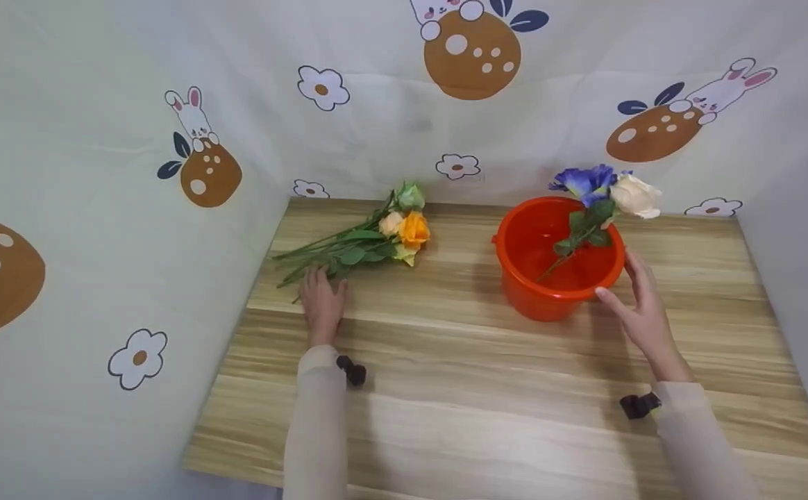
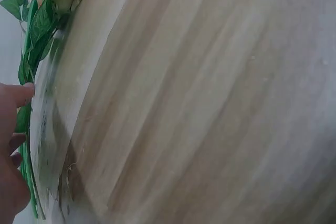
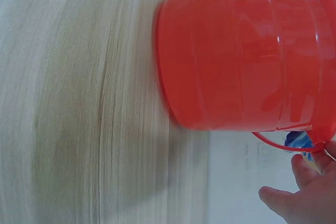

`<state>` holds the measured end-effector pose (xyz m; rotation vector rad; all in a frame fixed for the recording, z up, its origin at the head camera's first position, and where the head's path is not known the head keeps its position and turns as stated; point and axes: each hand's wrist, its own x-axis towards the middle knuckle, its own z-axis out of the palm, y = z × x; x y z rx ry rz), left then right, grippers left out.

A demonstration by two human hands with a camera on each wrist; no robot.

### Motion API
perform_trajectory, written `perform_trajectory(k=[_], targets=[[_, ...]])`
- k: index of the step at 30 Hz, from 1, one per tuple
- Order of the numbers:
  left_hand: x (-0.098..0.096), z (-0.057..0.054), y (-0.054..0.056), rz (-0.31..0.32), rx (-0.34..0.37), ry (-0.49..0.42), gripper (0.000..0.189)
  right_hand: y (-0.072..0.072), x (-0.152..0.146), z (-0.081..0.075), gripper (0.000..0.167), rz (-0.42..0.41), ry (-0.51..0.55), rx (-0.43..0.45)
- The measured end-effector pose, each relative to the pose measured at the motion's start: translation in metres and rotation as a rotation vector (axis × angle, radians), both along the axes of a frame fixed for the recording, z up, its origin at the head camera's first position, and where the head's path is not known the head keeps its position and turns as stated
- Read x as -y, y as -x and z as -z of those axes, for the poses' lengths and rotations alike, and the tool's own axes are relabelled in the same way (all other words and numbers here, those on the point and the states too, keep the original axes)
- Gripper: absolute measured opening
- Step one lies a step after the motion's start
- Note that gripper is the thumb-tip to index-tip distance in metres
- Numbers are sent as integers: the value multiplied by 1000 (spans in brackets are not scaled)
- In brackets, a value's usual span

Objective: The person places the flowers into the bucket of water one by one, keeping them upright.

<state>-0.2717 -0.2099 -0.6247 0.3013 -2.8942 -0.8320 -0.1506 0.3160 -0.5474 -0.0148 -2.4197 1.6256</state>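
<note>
A red bucket [image 1: 543,298] stands upright on the wooden table. Inside it lean a blue-purple flower [image 1: 584,184] and a cream rose [image 1: 634,196], their leafy stems against the rim. My right hand [image 1: 643,312] is at the bucket's right side, fingers by the rim and thumb spread apart; the right wrist view shows fingertips near the red handle [image 3: 286,147]. At the back left lies a bunch of flowers with an orange rose [image 1: 414,230] and green stems [image 1: 321,244]. My left hand [image 1: 323,302] reaches over the lower stems, fingertips at them; its grip is partly hidden.
The wooden table [image 1: 473,389] stretches in front of both hands. A printed cloth wall [image 1: 376,132] with rabbits and flowers rises along the back and left edges, close behind the bunch and the bucket. A dark wrist camera [image 1: 352,371] sits at the left sleeve.
</note>
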Motion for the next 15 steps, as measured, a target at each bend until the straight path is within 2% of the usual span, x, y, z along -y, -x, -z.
perform_trajectory(k=[4,7,10,15], targets=[[2,-2,1,15,25,80,56,0,0,-1,82,-5,12,-1],[1,-5,1,4,46,97,51,0,-1,0,83,-8,14,2],[1,-8,0,-15,68,65,50,0,0,0,83,-12,14,7],[0,-13,-3,-5,50,-82,48,0,0,0,83,-3,10,11]])
